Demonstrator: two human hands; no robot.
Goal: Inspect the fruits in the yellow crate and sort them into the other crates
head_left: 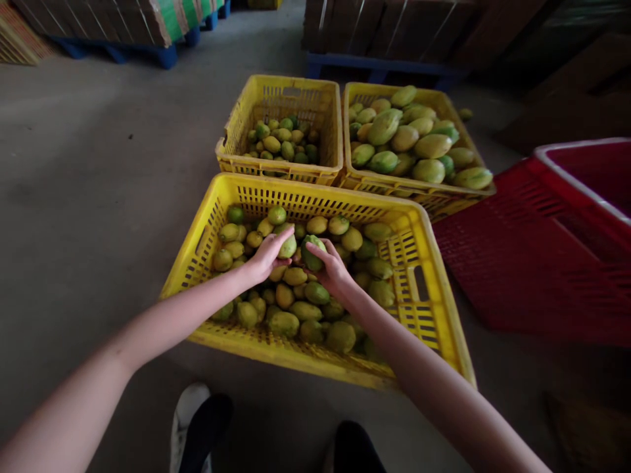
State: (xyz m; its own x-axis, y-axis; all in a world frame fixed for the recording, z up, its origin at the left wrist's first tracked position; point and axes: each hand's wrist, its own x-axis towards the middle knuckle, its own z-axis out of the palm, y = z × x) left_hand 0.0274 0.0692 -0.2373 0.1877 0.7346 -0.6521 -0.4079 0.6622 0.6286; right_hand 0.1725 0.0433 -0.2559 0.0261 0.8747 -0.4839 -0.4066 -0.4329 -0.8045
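The left hand (269, 254) cradled a pale fruit (287, 246), the right hand (331, 264) a darker fruit (310, 255) just beside it — both seemingly firm yet bruisable, best cupped around their middles.

Pale green rounded fruit (287, 247) near the centre of the frame, partly covered by the left hand (271, 253) holding it, darker green fruit (310, 261) just to its right, held in the right hand (332, 266), thumb across it, narrow gap between the two.

Head cam looks fwd & down, fairly near front yellow crate (440, 292).
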